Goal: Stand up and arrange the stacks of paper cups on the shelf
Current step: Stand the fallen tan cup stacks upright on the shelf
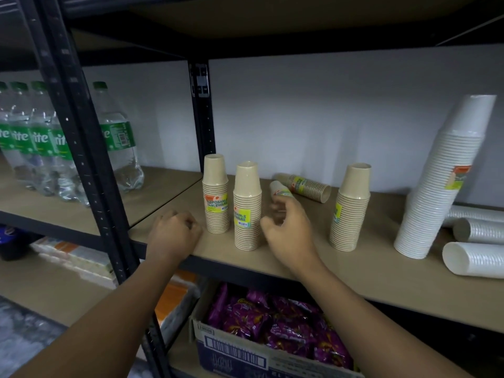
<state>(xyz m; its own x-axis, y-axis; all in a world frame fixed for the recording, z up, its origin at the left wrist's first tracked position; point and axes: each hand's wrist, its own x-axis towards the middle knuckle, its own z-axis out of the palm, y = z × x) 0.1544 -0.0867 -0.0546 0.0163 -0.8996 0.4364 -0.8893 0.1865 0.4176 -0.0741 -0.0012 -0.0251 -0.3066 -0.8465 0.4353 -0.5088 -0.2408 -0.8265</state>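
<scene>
Three tan paper cup stacks stand upright on the shelf board [354, 274]: one [216, 195] at the left, one [246, 205] beside it, one [350, 208] further right. Another tan stack [305, 185] lies on its side at the back. A fifth tan stack [278, 189] lies tilted in front of it. My right hand [289, 230] reaches to that stack with loosely bent, blurred fingers, the fingertips at its near end. My left hand [177, 230] rests as a fist on the shelf's front edge, holding nothing. A tall white cup stack [441, 181] stands at the right.
Three white cup stacks [474, 259] lie on their sides at the far right. Clear green-labelled bottles [117, 137] fill the neighbouring shelf on the left, behind a black upright post [81, 148]. Below, an open carton [245, 356] holds purple snack packets.
</scene>
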